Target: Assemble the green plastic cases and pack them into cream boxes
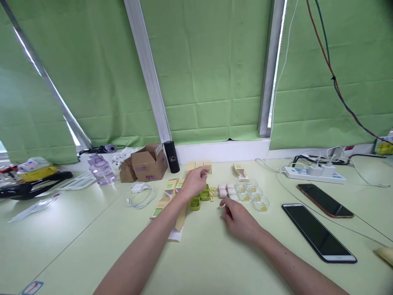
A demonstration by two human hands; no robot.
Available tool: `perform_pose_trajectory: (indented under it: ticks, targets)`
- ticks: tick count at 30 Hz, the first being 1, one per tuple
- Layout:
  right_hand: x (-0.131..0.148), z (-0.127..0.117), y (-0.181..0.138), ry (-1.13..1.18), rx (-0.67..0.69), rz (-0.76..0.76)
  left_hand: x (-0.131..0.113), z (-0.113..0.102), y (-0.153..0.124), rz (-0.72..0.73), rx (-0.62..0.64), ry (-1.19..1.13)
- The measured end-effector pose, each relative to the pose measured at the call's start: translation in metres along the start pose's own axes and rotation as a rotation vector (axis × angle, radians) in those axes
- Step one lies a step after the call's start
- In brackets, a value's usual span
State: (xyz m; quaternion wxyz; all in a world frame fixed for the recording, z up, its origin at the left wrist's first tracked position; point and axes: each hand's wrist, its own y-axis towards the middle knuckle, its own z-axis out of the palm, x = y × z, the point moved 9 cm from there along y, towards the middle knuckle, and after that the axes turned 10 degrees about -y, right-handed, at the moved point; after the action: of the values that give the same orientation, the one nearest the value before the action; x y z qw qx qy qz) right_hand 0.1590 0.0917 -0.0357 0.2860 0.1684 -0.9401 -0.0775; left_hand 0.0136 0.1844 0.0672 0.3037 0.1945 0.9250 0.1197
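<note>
My left hand (pixel 195 181) reaches over the middle of the table, fingers bent and drawn together. Its fingertips overlap the front of a small cream box (pixel 208 167) in the back row; whether they touch it, or pinch something, is hidden. Below that hand lie green square cups (pixel 195 204) and small yellow pieces (pixel 212 194). My right hand (pixel 241 219) hovers low over the table, its index finger half extended and the others curled loosely, with nothing visible in it. Pale pink blocks (pixel 222 192) are just beyond its fingers, beside clear containers (pixel 260 203) with yellow pieces inside.
Cream boxes with green labels (pixel 157 212) lie by my left forearm. Further left are a coiled white cable (pixel 143 196), a cardboard box (pixel 149 164), a black cylinder (pixel 172 157) and a bottle (pixel 102 170). Two phones (pixel 319 233) and a power strip (pixel 315 174) occupy the right.
</note>
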Motion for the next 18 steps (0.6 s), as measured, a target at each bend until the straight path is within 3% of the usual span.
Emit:
perform_pose_trajectory:
  ticks: [5,11,18]
  targets:
    - [0.001,0.001,-0.001,-0.010,-0.002,-0.007,0.011,-0.023,-0.052,-0.007,-0.062,0.151]
    - [0.001,0.000,-0.002,-0.011,-0.001,-0.011,0.023,-0.007,-0.082,0.042,0.043,0.291]
    - [0.002,0.001,-0.001,-0.022,-0.024,-0.042,0.022,0.007,-0.090,0.023,0.150,0.393]
